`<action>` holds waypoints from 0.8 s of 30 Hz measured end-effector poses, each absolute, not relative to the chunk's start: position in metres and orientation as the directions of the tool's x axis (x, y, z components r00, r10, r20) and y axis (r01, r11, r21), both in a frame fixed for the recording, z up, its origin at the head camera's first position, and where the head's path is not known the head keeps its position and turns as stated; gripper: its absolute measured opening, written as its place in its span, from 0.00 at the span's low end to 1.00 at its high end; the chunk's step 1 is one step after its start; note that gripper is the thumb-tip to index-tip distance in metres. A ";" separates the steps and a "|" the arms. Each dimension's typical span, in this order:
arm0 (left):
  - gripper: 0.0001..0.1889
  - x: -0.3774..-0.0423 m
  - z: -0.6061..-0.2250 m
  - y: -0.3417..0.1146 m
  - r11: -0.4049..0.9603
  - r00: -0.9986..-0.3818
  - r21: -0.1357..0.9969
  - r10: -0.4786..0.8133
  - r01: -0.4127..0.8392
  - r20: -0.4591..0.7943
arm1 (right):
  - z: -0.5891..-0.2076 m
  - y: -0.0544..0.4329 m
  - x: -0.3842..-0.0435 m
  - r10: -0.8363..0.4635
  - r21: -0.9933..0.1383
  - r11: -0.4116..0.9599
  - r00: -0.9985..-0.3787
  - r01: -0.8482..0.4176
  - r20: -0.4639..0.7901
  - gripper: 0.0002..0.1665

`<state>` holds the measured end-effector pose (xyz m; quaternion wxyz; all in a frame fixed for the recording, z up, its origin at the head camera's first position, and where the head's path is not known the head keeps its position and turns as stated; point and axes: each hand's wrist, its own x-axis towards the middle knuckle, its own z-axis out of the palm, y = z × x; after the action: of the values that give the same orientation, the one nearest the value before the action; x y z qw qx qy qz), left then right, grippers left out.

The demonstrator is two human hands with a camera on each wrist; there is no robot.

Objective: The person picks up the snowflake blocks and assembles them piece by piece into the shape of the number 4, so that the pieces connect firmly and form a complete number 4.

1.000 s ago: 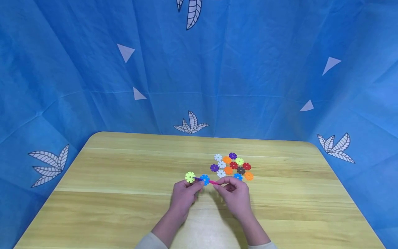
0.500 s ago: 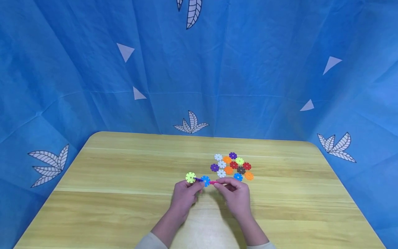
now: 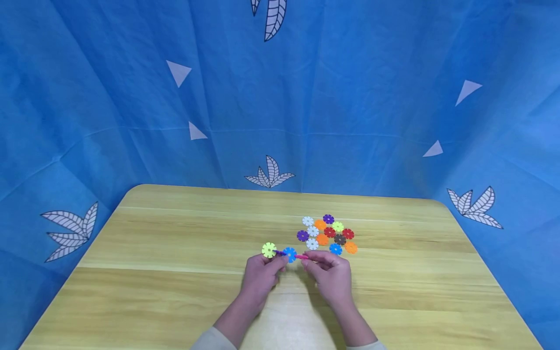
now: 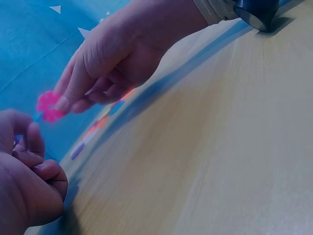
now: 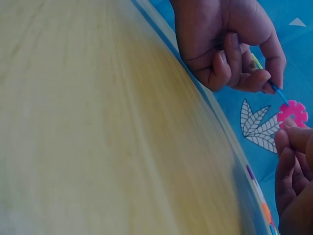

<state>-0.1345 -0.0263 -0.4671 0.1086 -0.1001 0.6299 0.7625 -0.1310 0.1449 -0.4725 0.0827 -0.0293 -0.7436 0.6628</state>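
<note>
A short chain of notched plastic discs spans the gap between my hands in the head view. It runs from a yellow-green disc (image 3: 269,250) through a purple disc (image 3: 279,253), seen edge-on, to a blue disc (image 3: 289,254) and a pink disc (image 3: 301,256). My left hand (image 3: 260,277) pinches the blue disc between thumb and fingers. With thumb and forefinger, my right hand (image 3: 331,279) pinches the pink disc, whose flower-like face (image 5: 292,113) shows in the right wrist view. The pink disc's edge meets the blue one. Both hands are held above the table.
Several loose discs in white, purple, orange, red, brown, blue and yellow-green lie in a cluster beyond my right hand, among them a brown disc (image 3: 340,239). They rest on a wood-grain table (image 3: 175,291). A blue curtain (image 3: 350,97) with leaf prints hangs behind it.
The pink disc's tilt in my right fingers shifts slightly. Both hands stay almost in the same place, and the loose discs lie as before.
</note>
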 end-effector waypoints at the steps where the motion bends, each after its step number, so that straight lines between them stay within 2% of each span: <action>1: 0.10 -0.134 -0.467 -0.026 -0.186 -0.956 0.938 0.040 -0.292 -0.289 | -0.472 0.144 -0.131 0.154 -0.991 0.118 -0.985 -0.065 0.083 0.09; 8: 0.10 -0.134 -0.467 -0.027 -0.185 -0.958 0.940 0.044 -0.286 -0.283 | -0.471 0.141 -0.130 0.134 -0.988 0.119 -0.985 -0.098 0.114 0.07; 19: 0.09 -0.134 -0.468 -0.029 -0.144 -0.960 0.949 0.034 -0.280 -0.278 | -0.473 0.139 -0.127 0.115 -0.933 0.243 -0.948 -0.264 0.298 0.08; 24: 0.10 -0.134 -0.469 -0.031 -0.150 -0.961 0.949 0.053 -0.277 -0.272 | -0.474 0.139 -0.127 0.091 -0.918 0.260 -0.939 -0.300 0.332 0.10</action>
<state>-0.1337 -0.0310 -0.4692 0.1095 -0.0874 0.6426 0.7533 -0.1270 0.1391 -0.4735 0.1615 0.0672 -0.7770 0.6047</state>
